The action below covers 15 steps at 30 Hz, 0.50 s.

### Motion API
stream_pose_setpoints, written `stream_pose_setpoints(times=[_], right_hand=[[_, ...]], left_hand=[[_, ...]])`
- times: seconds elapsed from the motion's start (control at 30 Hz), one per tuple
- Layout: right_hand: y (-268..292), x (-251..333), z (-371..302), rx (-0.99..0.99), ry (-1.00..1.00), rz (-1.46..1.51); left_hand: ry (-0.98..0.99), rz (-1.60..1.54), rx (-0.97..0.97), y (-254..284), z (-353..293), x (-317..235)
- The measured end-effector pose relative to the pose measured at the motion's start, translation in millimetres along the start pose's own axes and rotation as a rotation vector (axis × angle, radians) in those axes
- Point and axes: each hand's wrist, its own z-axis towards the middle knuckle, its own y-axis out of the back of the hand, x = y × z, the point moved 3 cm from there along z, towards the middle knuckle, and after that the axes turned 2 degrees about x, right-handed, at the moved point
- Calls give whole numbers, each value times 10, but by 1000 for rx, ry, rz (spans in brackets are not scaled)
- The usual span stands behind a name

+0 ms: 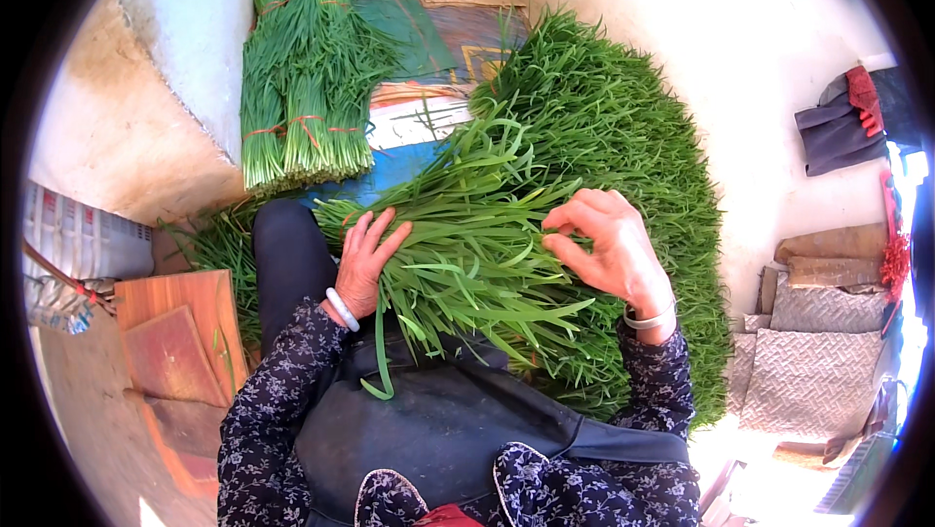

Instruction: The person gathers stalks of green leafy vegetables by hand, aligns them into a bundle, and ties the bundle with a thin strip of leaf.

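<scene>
Your dark apron (438,430) lies closest, with a loose bunch of green chives (467,244) spread across your lap. Your left hand (368,259) rests flat on its near end, fingers spread, while your right hand (609,244) pinches a few blades. Beyond your left hand lie tied chive bundles (302,89); past your right, a large chive heap (623,137).

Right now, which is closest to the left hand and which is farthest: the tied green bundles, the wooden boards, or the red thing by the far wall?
From the left hand:
1. Wooden boards, just to its left on the ground.
2. Tied green bundles, ahead of it; close to the boards in distance, but a little farther.
3. Red thing, far off at the upper right.
</scene>
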Motion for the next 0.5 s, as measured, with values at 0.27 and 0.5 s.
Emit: stream_pose_setpoints(times=[0.27, 0.5], right_hand=[[-298, -98, 4, -103, 124, 165], [-198, -482, -101, -398, -171, 1246]], left_hand=[[-9, -46, 31, 20, 47, -10], [-38, -229, 44, -89, 53, 237]])
